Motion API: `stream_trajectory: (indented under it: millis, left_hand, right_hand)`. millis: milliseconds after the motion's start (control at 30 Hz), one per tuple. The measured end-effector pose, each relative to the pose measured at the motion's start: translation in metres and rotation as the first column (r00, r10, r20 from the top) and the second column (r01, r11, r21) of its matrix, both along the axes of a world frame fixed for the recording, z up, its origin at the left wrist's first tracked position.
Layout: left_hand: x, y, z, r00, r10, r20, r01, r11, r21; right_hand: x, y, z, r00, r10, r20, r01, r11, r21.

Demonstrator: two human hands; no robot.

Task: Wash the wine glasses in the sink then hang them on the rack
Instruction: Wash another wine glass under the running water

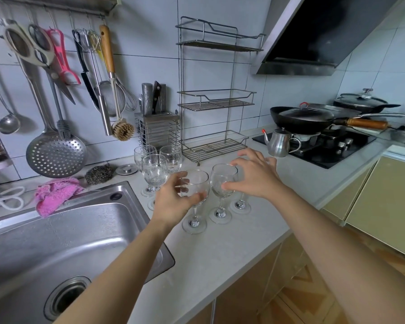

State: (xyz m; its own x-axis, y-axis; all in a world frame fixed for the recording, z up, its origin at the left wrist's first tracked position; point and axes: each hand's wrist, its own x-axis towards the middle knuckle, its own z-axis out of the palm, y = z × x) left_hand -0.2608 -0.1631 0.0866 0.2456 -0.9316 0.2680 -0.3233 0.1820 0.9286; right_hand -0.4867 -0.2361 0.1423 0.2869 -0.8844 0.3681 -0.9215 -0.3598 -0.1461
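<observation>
Just right of the sink [84,220], the nearest wine glass [198,181] stood upright on the pale counter [220,258]. The left hand [171,202] was wrapped round its bowl, fingers behind the glass and thumb across the front, while the foot looked to rest on the counter. The second glass [218,176] stood just beside it to the right. The right hand [255,176] was spread wide over that one, thumb against the bowl and forefinger arched near the rim, the other fingers splayed and gripping nothing. A third glass [240,204] showed only its stem and foot below that hand. Three more glasses [154,171] were bunched behind the left hand, nearer the wall.

Directly behind the glasses a three-tier wire rack [215,101] stood against the tiles, with a steel knife block [157,127] just to its left. A pink cloth [56,192] lay crumpled over the sink's far rim, and a steel scourer [98,174] sat near it on the counter. To the right of the rack, a small metal kettle [278,143] stood at the edge of the black hob [318,150], which carried a lidded wok [302,118]. On the wall above the sink hung scissors [40,50], a perforated skimmer [56,155], a ladle [8,123] and a wooden-handled brush [123,130].
</observation>
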Motion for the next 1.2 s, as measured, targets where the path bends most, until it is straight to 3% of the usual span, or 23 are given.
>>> stream_trajectory:
  millis: [400, 1067, 1200]
  left_hand:
    - [-0.006, -0.006, -0.013, 0.999, -0.017, 0.042, 0.018, 1.000, -0.021]
    - [-0.016, -0.005, -0.009, 1.000, -0.015, 0.025, 0.015, 1.000, -0.019]
    - [-0.011, -0.003, -0.008, 0.998, -0.065, 0.024, 0.065, 0.998, -0.015]
  right_hand:
    - [-0.011, 0.001, 0.001, 0.994, 0.020, 0.109, -0.030, 0.995, 0.091]
    - [-0.010, 0.001, -0.001, 0.987, 0.032, 0.159, -0.055, 0.989, 0.140]
    - [-0.014, 0.003, 0.007, 0.966, 0.028, 0.256, -0.062, 0.990, 0.126]
